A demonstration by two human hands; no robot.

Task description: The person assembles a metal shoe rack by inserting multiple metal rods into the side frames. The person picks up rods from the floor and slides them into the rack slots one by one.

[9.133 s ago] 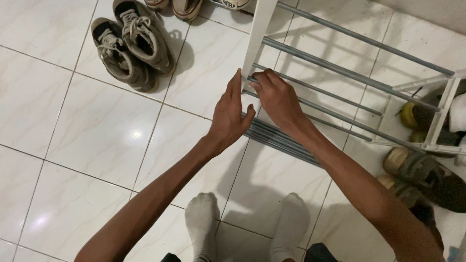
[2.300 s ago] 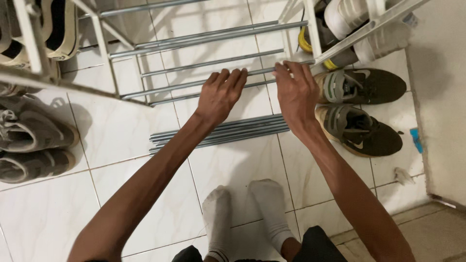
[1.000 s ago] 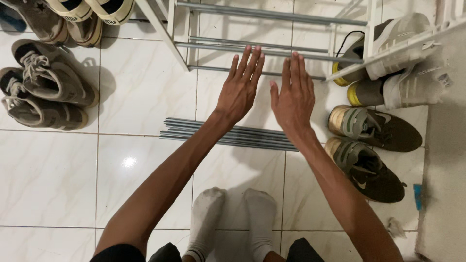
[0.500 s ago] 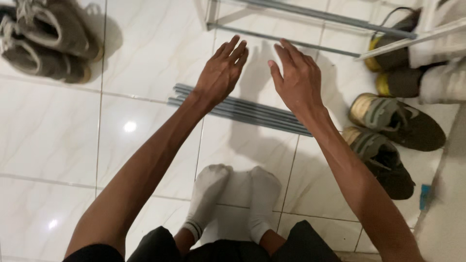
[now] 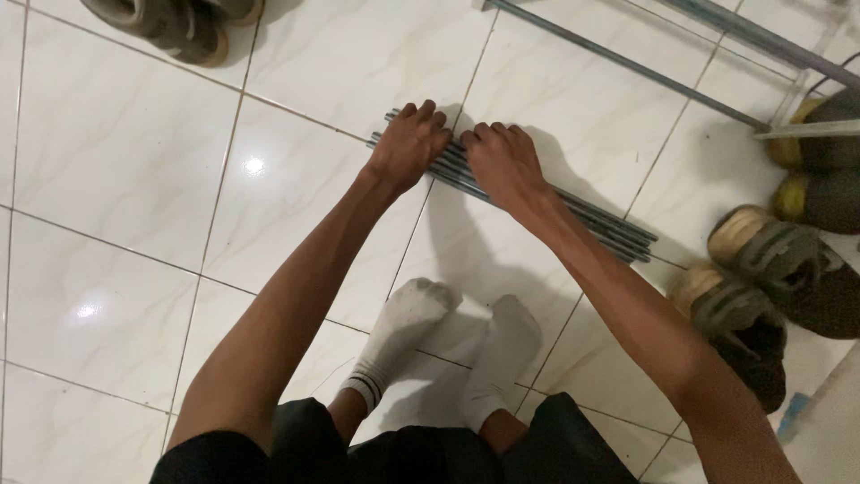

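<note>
Lowered since half a second ago, both hands are now set down on the bundle of grey metal rods [image 5: 573, 208], where earlier they were held spread in the air above it.

Nearest the camera, two feet in white socks [image 5: 448, 336] are planted side by side on the floor [image 5: 125, 233], a glossy, cream-white tiled one with thin grout lines and bright spots of reflected light. Beyond the socks, the rods are found lying flat on the tiles, packed together and running slantwise from upper left to lower right. They are slim, round, straight and dull grey, with the look of steel tubing.

The left hand [image 5: 408, 148] is pressed palm down on the bundle's left end, fingers curled over its far side. The right hand [image 5: 502, 161] is laid just beside it, knuckles raised, fingers hooked over the same rods. Whether either is fully clamped round them cannot be told; the grip seems suited to gathering round pieces that would otherwise roll apart.

To the right, olive-and-black trainers [image 5: 770, 278] are parked on the floor. Farther off, a single rod of a white-framed shoe rack [image 5: 627, 67] is seen crossing the top, and grey shoes [image 5: 170, 18] are cut off at the upper left.
</note>
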